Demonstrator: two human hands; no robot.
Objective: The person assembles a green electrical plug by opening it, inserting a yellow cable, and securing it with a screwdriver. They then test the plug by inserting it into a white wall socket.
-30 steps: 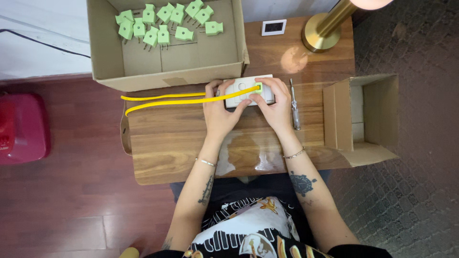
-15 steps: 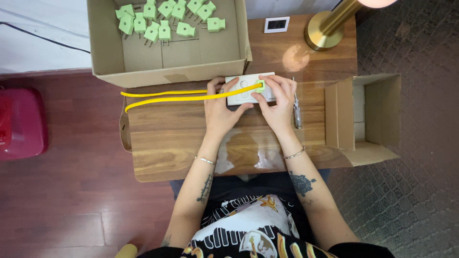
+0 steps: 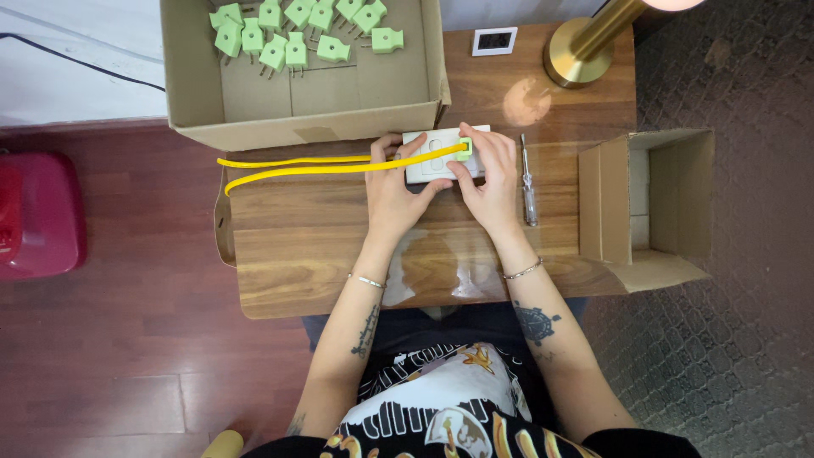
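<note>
Both hands are working at the counter's (image 3: 322, 254) far edge: the left hand (image 3: 394, 191) is steadying a white socket block (image 3: 441, 157), the right hand's (image 3: 490, 178) fingers are pinching the green plug (image 3: 464, 149) of a yellow cord (image 3: 297, 165) seated in it. More plugs (image 3: 297, 34) are lying loose in the box (image 3: 195, 93).

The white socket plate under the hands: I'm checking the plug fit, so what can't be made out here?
- White socket plate: head view, partly covered by left hand and right hand.
- Green plug: prongs hidden; seating unclear.
- Yellow cable: its far end is hidden at the cardboard box.
</note>
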